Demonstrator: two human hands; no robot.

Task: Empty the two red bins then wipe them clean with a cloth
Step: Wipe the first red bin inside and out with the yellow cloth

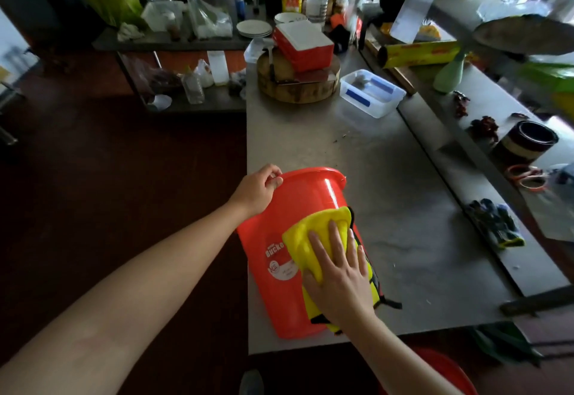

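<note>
Head view: we log red bin on its side at 6 o'clock edge of table, mouth toward 12; left hand grips the rim, likely steadying it, while right hand, fingers flat, presses yellow cloth to its wall.

dim room; daylight glare blown out upper right, floor in shadow, wide-angle edges curved, soft.

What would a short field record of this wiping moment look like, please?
bucket: red, on its side on the table, rim away from the person
left hand: grips the bucket's rim
right hand: flat, presses the cloth on the bucket's outer wall
cloth: yellow
second bucket: red, partly seen below the table edge
</note>
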